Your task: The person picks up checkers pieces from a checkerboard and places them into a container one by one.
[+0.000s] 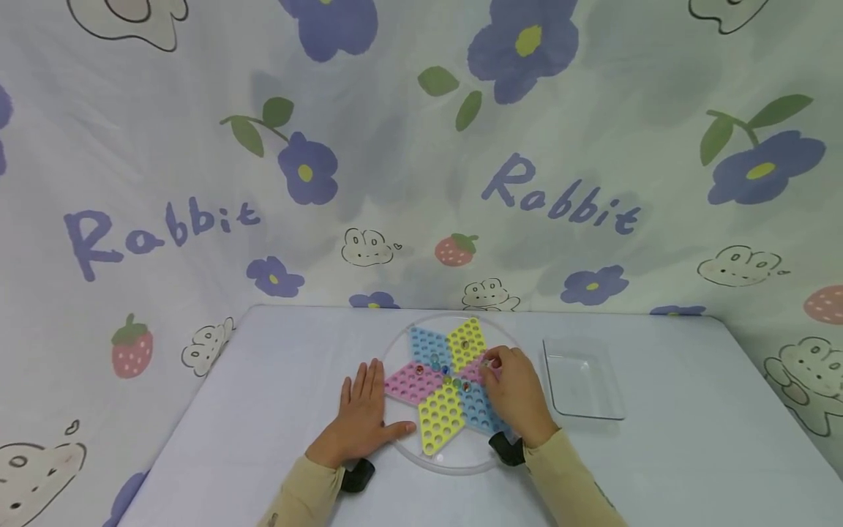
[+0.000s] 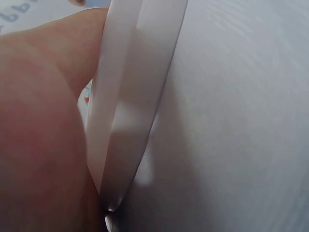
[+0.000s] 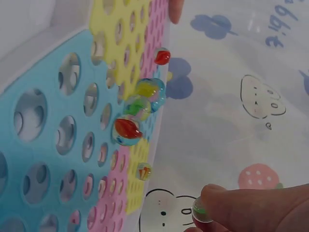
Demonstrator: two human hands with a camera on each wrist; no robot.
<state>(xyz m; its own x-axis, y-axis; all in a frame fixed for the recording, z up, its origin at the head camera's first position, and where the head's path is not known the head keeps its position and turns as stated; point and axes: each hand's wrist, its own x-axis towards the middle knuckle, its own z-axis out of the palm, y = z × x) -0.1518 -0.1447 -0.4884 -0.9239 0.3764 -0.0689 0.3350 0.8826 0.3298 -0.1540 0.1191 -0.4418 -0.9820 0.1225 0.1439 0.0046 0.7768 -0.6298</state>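
Observation:
A round Chinese checkers board (image 1: 428,439) lies on the table, its star of blue, yellow and pink points full of holes. Several glass marbles sit on it, among them one with red swirls (image 3: 127,131) and one with green (image 3: 137,107), mostly lined up across the middle. My left hand (image 1: 361,417) rests at the board's left rim (image 2: 130,96) with fingers straight and thumb spread over the edge. Over the right pink point, my right hand (image 1: 516,391) pinches a clear marble with a green streak (image 3: 202,210) between thumb and fingertips.
A clear, shallow rectangular tray (image 1: 582,380) stands to the right of the board. The table (image 1: 685,439) wears a white cover. Behind it hangs a fabric backdrop (image 1: 395,183) printed with flowers, rabbits and strawberries.

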